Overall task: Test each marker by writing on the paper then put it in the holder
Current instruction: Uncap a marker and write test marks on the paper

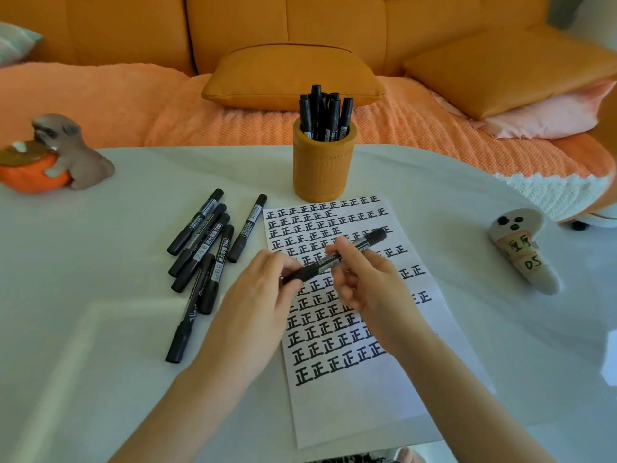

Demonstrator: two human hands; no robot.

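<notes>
L hand point(257, 295), R hand point(370, 282) pinch marker point(317, 268).

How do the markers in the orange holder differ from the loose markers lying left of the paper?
The markers in the holder stand upright, bunched together; the loose markers lie flat on the table, partly overlapping. Only the tops of the markers in the holder show above the holder rim; the loose markers show full length. The markers in the holder sit beyond the paper; the loose markers lie left of it. Both sets are black.
</notes>
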